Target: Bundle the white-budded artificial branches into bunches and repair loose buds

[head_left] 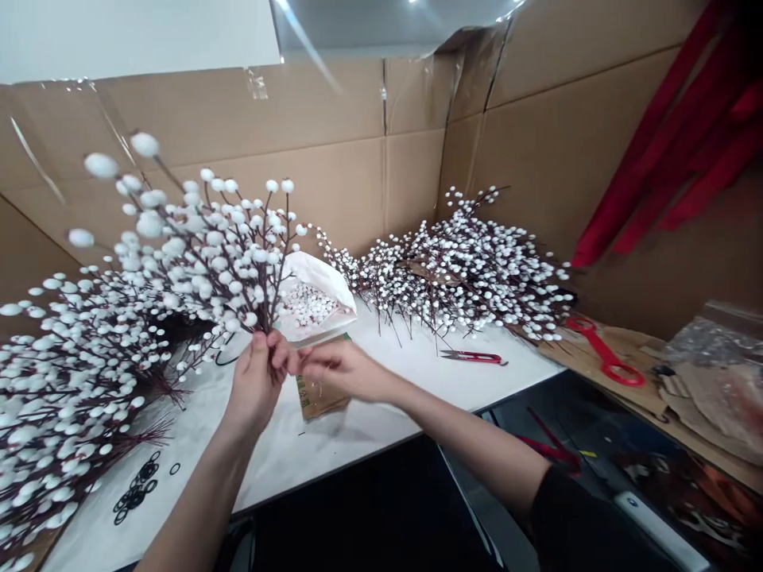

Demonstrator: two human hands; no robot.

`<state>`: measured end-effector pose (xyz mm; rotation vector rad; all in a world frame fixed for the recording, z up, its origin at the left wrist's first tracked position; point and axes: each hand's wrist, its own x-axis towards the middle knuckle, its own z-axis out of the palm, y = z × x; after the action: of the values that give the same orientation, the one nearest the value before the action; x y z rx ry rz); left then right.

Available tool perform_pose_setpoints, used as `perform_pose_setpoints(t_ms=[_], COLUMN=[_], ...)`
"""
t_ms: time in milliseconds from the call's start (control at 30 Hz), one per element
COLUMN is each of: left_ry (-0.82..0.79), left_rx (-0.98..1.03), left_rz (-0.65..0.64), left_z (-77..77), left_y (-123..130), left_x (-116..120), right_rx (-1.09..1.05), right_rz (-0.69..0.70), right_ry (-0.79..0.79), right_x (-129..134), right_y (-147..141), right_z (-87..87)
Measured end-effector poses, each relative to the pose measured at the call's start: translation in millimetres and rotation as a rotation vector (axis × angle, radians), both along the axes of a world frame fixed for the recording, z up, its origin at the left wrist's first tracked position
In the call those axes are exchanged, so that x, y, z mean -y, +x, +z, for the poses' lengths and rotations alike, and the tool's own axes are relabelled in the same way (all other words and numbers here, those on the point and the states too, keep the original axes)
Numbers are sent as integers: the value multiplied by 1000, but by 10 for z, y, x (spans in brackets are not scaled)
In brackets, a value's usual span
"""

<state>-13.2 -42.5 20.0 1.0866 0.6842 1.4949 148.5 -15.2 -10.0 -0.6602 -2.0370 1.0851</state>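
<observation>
White berry bunch (203, 246) hides cardboard (334, 175) behind.

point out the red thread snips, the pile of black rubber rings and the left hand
Red thread snips (482, 357): head view, on the red handle.
Black rubber rings (136, 496): head view, on the thick middle of the pile.
Left hand (255, 383): head view, on the back of the hand.

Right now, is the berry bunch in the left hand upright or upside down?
Upright: the berry bunch spreads above the left hand gripping its stems.
</observation>
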Motion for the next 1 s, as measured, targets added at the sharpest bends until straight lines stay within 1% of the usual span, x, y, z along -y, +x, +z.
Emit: perform_pose_setpoints(t_ms=[33, 67, 100, 200, 267, 333, 400, 467, 533, 633, 800, 1000], left_ry=[16, 15, -5, -28, -21, -15, -10, -7, -9, -21, -19, 15], left_rx=[28, 42, 58, 83, 90, 94, 95, 92, 83, 69, 64, 61], left_rz=[28, 56, 65, 98, 121, 135, 146, 153, 156, 148, 136, 141], left_z=[34, 48, 43, -69, -181, -284, -364, -421, -459, -491, -493, -462], left_y=[-43, -90, -138, -263, -315, -347, -365, -375, -375, -361, -351, -357], left_x=[-94, -185, -269, -462, -536, -575, -591, -597, -596, -589, -565, -532], right_rx=[97, 396, 510, 708, 851, 986, 1101, 1191, 1259, 1327, 1397, 1407], right_rz=[-120, -358, -485, -723, -809, -831, -819, -797, -773, -750, -730, -724], right_ry=[88, 318, 382, 471, 530, 592, 655, 709, 751, 785, 791, 796], right_x=[-138, -296, -471, -1040, -1392, -1677, -1886, -2025, -2110, -2171, -2191, -2175], right_y=[92, 190, 293, 611, 794, 925, 994, 1008, 994, 976, 1013, 1039], right_z=[64, 123, 175, 276, 293, 270, 216, 146, 80, 25, 15, -69])
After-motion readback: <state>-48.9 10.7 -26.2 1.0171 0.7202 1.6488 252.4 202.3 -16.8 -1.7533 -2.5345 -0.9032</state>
